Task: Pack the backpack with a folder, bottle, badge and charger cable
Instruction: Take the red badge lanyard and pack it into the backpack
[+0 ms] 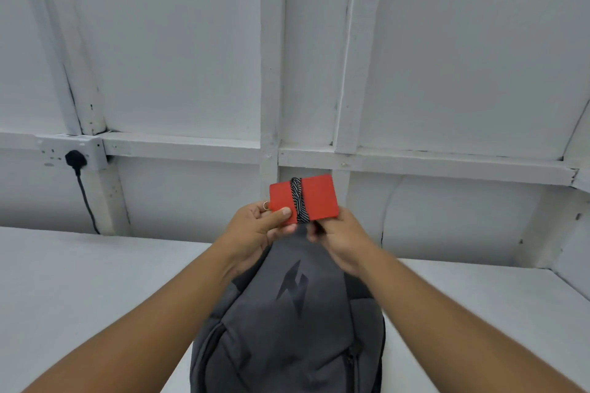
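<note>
Well, at your far left a wall socket [92, 150] carries a black plug [76, 158], and its cable [86, 201] drops behind the back edge of the white table [79, 281], where that edge meets the white panelled wall [191, 73]. A broad stretch of tabletop lies to the left of your left forearm, and another runs to the right of your right forearm as far as the corner against the wall. Between your forearms the dark grey backpack [297, 322] sits on the table with a darker jagged emblem on its front, and its near end runs out of the bottom of the view. Your left hand [255, 230] is raised over the backpack's far end, its thumb pressed flat on the lower left corner of the badge [319, 198] and its fingers curled behind. A small metal ring [265, 205] sits at that corner beside the hand. The badge is a red rectangular card, held roughly level and facing you, in front of the wall and just above the backpack's far end. A black-and-white striped lanyard [298, 199] is wound around its middle from top edge to bottom edge. Your right hand [341, 236] grips at the card's lower right edge with curled fingers; whether they pinch the card or the lanyard's end, you cannot tell.
</note>
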